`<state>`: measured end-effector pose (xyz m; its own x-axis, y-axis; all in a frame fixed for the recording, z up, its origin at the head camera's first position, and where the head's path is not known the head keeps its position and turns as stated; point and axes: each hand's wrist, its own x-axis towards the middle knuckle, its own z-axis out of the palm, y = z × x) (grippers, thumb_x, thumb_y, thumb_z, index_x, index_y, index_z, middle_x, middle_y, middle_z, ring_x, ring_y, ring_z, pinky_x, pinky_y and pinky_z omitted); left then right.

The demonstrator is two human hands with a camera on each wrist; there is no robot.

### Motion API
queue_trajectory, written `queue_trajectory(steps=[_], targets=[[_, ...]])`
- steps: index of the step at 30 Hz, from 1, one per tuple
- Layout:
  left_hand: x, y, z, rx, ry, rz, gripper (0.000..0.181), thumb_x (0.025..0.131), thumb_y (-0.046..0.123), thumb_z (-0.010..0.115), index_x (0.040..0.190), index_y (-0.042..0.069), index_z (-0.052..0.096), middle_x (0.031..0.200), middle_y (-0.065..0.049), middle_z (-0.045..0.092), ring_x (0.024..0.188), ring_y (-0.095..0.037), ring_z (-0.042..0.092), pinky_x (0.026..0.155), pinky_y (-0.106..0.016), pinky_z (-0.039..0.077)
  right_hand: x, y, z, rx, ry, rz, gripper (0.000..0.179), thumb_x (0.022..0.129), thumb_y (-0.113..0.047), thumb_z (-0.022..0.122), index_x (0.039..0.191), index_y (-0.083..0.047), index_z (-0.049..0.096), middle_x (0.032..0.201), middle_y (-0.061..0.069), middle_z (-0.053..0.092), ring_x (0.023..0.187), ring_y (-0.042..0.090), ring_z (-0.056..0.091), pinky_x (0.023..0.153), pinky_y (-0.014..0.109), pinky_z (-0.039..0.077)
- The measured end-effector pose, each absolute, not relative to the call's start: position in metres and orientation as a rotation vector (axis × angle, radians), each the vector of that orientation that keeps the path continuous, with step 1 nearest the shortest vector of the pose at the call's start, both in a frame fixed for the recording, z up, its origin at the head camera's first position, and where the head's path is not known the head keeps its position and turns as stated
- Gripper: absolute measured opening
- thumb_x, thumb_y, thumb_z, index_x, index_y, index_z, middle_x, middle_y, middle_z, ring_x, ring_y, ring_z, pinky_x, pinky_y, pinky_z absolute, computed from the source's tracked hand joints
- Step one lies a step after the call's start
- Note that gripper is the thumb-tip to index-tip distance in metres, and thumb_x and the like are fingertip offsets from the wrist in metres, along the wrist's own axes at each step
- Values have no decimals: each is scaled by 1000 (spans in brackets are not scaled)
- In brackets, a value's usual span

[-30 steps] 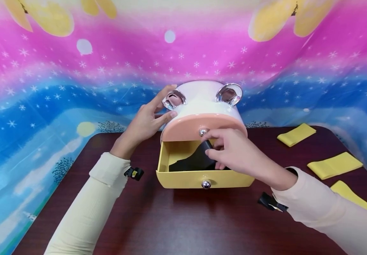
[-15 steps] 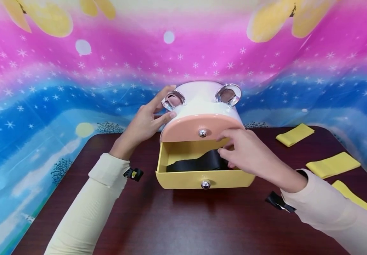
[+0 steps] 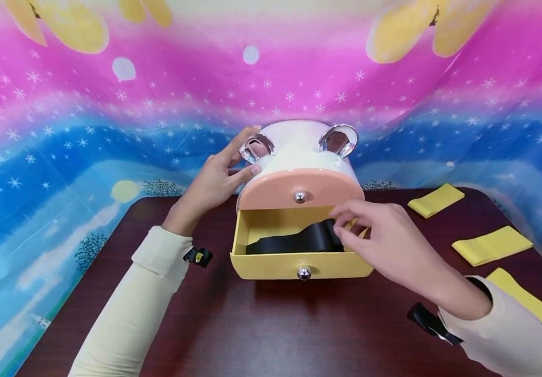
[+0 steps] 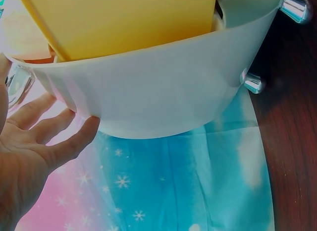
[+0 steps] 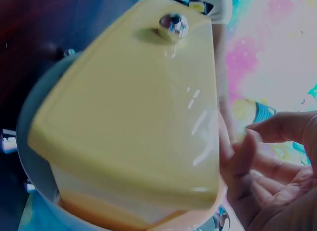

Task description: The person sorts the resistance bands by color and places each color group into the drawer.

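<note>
A white rounded drawer box (image 3: 296, 141) with silver ears and a peach upper drawer front (image 3: 294, 186) stands on the table. Its yellow lower drawer (image 3: 271, 266) is pulled out. Inside lies a loosely folded black band (image 3: 294, 242). My left hand (image 3: 212, 180) rests against the box's left side, thumb and fingers about the left ear (image 3: 257, 147). In the left wrist view its fingertips touch the white wall (image 4: 153, 92). My right hand (image 3: 388, 235) is over the drawer's right edge, fingers loosely bent, the thumb and forefinger tips near the black band. It holds nothing.
Several flat yellow bands lie along the right of the dark wood table (image 3: 271, 324): a far one (image 3: 436, 200), a middle one (image 3: 492, 246) and a near one (image 3: 527, 298). A colourful snowflake-patterned cloth (image 3: 181, 94) hangs behind and beside the table.
My right hand has let go of the black band, which now lies lower in the drawer, and has drawn back to the right. The left hand stays in place.
</note>
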<state>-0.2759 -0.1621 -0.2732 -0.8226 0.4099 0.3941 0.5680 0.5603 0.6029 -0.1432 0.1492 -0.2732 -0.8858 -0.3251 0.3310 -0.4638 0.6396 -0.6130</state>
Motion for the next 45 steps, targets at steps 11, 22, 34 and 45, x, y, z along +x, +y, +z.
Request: queue_trajectory(steps=[11, 22, 34, 45], targets=[[-275, -165, -271, -810, -2612, -1102, 77, 102, 36, 69, 163, 52, 24, 154, -15, 57, 140, -34, 59, 109, -55, 54, -116, 136, -306, 971, -2282, 1164, 32, 85, 11, 76, 106, -13, 77, 91, -6, 73, 75, 0, 62, 60, 15, 53], [-276, -166, -270, -827, -2643, -1165, 84, 95, 46, 77, 161, 55, 25, 151, -9, 61, 138, -29, 60, 109, -51, 55, -118, 121, -352, 1122, -2208, 1176, 38, 82, 13, 77, 109, -13, 74, 92, -6, 72, 74, -2, 60, 60, 10, 50], [-277, -165, -271, -832, -2659, -1158, 88, 92, 47, 79, 161, 54, 24, 152, -12, 60, 135, -30, 63, 105, -48, 58, -128, 113, -365, 1088, -2165, 1091, 31, 81, 10, 79, 101, -14, 76, 84, -8, 69, 70, -1, 56, 59, 10, 49], [-278, -165, -271, -848, -2659, -1185, 89, 93, 46, 79, 161, 55, 24, 154, -10, 58, 137, -29, 61, 106, -51, 57, -161, 108, -362, 986, -2292, 1052, 19, 88, 5, 78, 100, -9, 77, 86, -5, 74, 74, 2, 63, 65, 22, 58]])
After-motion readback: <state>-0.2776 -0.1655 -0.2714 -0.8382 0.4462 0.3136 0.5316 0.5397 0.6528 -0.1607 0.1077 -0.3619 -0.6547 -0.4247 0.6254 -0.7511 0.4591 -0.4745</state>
